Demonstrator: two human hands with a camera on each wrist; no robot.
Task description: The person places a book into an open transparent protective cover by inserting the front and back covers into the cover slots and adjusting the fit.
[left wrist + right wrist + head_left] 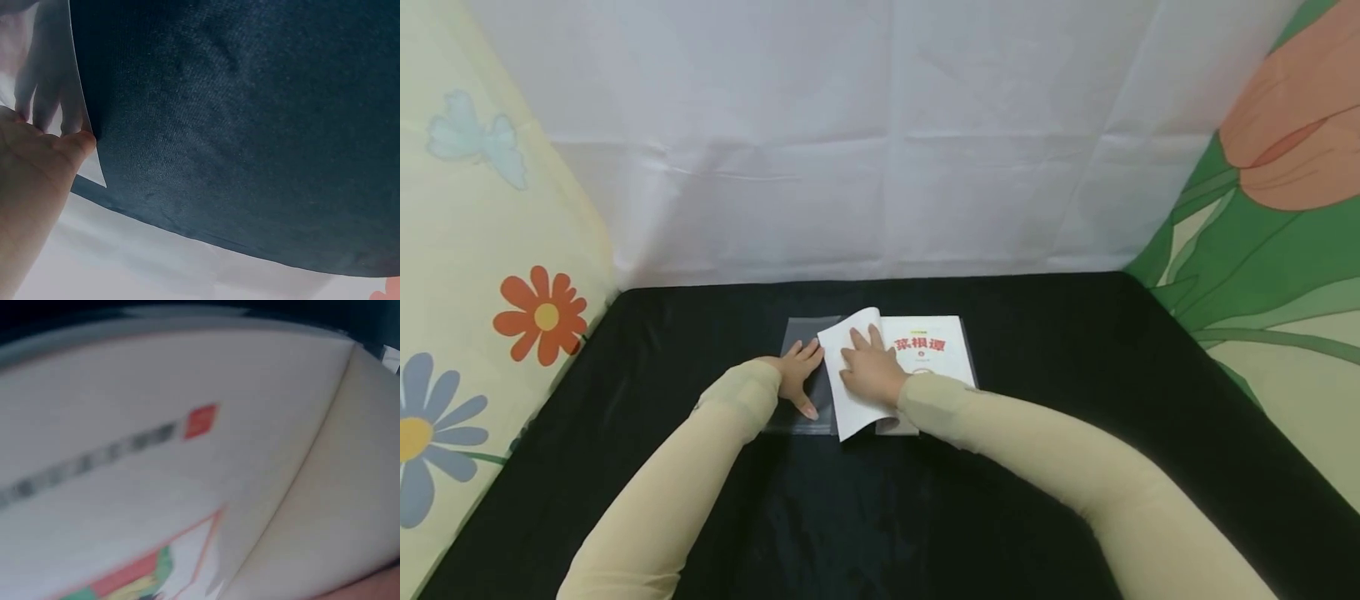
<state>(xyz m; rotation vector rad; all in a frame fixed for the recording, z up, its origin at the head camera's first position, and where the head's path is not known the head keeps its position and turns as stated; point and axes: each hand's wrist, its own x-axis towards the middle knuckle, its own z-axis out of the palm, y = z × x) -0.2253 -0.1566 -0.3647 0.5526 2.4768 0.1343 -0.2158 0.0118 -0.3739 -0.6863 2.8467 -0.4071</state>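
Observation:
A book lies open on the black table, its white title page (947, 354) with red characters facing up on the right. Its white front cover or leaf (850, 400) is turned to the left, curving up at the edges. My right hand (872, 371) rests on this leaf with fingers spread. A clear plastic sheet (822, 412), perhaps a book cover, extends left from beneath the leaf. Fingers spread, my left hand (796, 375) presses on that plastic beside the leaf's edge. The right wrist view shows the printed page (125, 381) and the book's fold, somewhat blurred.
Black cloth (820, 517) covers the table around the book. A white sheet (880, 167) hangs behind its far edge. Flower-patterned panels (542, 317) stand along the left and right sides.

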